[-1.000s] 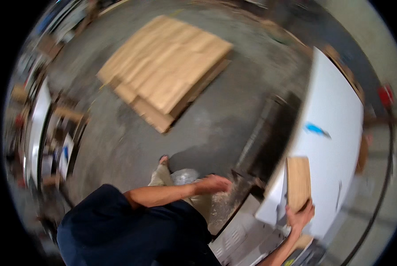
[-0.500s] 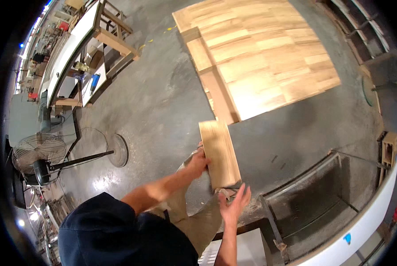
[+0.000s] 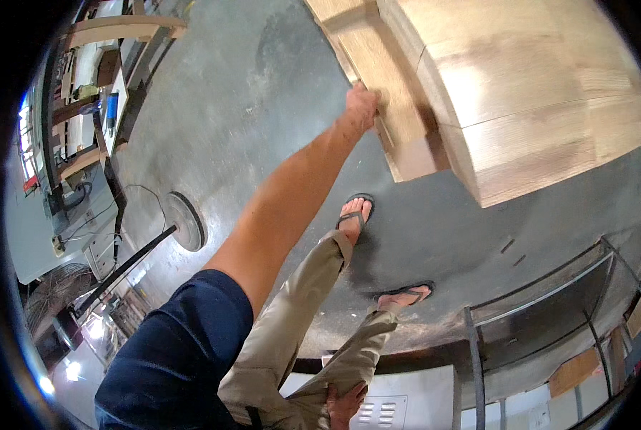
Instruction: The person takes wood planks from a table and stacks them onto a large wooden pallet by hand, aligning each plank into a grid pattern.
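Note:
My left arm reaches out to a low stack of wooden boards beside a taller pile. My left hand (image 3: pixel 363 105) has its fingers curled at the outer edge of the top wooden board (image 3: pixel 396 86), which lies flat on the low stack. How far the fingers wrap under the board is hidden. Close to my body, my right hand (image 3: pixel 344 405) rests on my trouser leg with its fingers laid out and nothing in it.
The taller pile of wooden boards (image 3: pixel 535 143) stands right of the low stack. A metal frame (image 3: pixel 542 287) is at the right, and a grey vented box (image 3: pixel 406 394) is behind my legs. A fan's round base (image 3: pixel 184 221) and a workbench (image 3: pixel 120 32) are on the left.
The board held at my lap is now off it, and my left hand has moved forward to the low stack. My right hand has dropped onto my leg. The view has shifted closer to the piles.

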The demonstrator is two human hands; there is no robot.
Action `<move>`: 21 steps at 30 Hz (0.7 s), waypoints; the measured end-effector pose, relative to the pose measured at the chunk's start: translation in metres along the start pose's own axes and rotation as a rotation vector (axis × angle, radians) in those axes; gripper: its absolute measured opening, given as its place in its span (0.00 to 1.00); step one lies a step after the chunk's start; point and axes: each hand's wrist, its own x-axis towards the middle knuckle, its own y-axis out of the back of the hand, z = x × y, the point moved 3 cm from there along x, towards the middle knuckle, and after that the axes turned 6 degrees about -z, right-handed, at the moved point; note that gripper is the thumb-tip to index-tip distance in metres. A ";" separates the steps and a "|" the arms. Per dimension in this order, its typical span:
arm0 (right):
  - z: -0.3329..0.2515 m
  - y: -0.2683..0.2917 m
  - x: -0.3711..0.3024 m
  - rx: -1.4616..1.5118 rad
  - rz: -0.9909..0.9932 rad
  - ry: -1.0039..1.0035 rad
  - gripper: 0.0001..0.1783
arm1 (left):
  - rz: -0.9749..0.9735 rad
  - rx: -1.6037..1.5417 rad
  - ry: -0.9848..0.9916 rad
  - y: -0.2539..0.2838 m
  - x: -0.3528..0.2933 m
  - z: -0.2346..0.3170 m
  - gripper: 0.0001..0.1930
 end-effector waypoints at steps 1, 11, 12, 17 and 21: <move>-0.004 0.001 0.000 -0.041 -0.004 -0.011 0.57 | 0.072 -0.008 0.001 0.001 0.006 -0.002 0.11; -0.003 0.000 0.012 -0.104 -0.020 -0.012 0.58 | 0.118 0.980 -0.135 0.038 0.032 -0.004 0.20; -0.007 0.008 0.009 -0.076 0.001 0.011 0.58 | 0.114 0.977 -0.131 0.034 0.028 -0.003 0.20; -0.022 0.033 0.006 -0.041 0.020 -0.007 0.58 | 0.117 1.046 -0.187 0.011 0.000 0.003 0.27; -0.021 0.042 0.008 -0.049 0.059 0.000 0.58 | 0.152 0.642 -0.357 -0.003 -0.032 -0.021 0.40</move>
